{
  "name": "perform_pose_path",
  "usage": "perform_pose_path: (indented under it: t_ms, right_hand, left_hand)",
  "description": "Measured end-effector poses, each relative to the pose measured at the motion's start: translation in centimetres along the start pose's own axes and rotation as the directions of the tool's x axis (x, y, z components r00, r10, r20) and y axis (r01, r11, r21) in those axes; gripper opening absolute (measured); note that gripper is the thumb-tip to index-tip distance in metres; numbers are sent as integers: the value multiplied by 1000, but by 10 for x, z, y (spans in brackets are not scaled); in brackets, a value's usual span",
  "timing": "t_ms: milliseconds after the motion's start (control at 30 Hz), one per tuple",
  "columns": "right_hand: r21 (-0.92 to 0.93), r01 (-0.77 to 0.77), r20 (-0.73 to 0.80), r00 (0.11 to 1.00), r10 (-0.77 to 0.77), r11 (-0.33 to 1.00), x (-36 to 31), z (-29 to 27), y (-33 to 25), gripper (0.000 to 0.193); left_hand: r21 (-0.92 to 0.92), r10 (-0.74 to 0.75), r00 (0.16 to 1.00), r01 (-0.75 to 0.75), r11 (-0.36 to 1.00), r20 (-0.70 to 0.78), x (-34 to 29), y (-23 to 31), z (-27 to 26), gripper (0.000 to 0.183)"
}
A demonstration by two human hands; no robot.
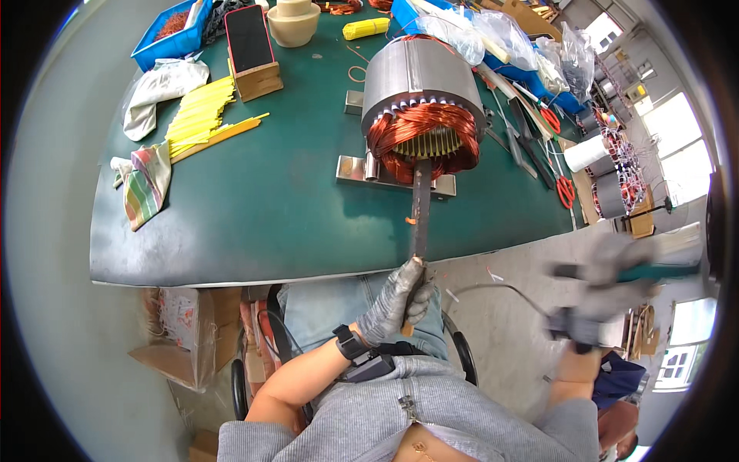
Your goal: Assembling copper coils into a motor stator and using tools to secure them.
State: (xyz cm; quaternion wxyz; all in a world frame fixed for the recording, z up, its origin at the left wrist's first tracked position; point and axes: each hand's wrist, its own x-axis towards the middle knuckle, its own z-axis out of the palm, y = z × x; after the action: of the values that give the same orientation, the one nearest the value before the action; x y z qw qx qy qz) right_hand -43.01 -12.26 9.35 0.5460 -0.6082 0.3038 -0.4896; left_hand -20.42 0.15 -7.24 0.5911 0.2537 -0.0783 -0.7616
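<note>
A steel motor stator (422, 77) with copper windings (423, 127) lies on a metal cradle (356, 169) on the green table (269, 208). My gloved left hand (394, 302) grips the lower end of a long flat metal bar (420, 208) whose tip rests on the lower edge of the stator's bore. Off the table to the right, my gloved right hand (596, 296) is blurred and holds a mallet with a green handle (654, 271), raised away from the bar.
Yellow strips (202, 115), rags (150, 181), a phone on a wooden block (250, 46), a blue bin (173, 35) and a cream spool (292, 21) lie at the left and back. Tools, red-handled scissors (566, 191) and plastic bags crowd the right edge. More stators (612, 192) stand beyond.
</note>
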Motion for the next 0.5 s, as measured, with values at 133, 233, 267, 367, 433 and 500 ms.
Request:
perform_pose_path:
  t_ms: [133, 233, 267, 367, 433, 500]
  right_hand:
    - [-751, 380, 420, 906, -55, 540, -8, 50, 123, 25]
    - [-837, 522, 545, 822, 164, 166, 45, 54, 34, 24]
    - [-670, 672, 664, 732, -152, 316, 51, 73, 0, 22]
    - [-213, 96, 278, 960, -34, 972, 41, 56, -51, 23]
    - [85, 328, 388, 859, -334, 941, 43, 55, 32, 25]
    - [-728, 579, 579, 806, -123, 368, 21, 47, 98, 27]
  left_hand:
    - [-125, -111, 992, 117, 985, 52, 6, -11, -5, 47]
    - [-32, -100, 995, 100, 994, 17, -9, 5, 13, 45]
    - [100, 25, 999, -29, 995, 36, -12, -4, 6, 44]
    - [-172, -45, 999, 49, 984, 26, 7, 0, 7, 44]
    - [-192, -79, 993, 95, 977, 89, 16, -6, 7, 44]
    - [-208, -100, 986, 126, 970, 130, 16, -2, 4, 45]
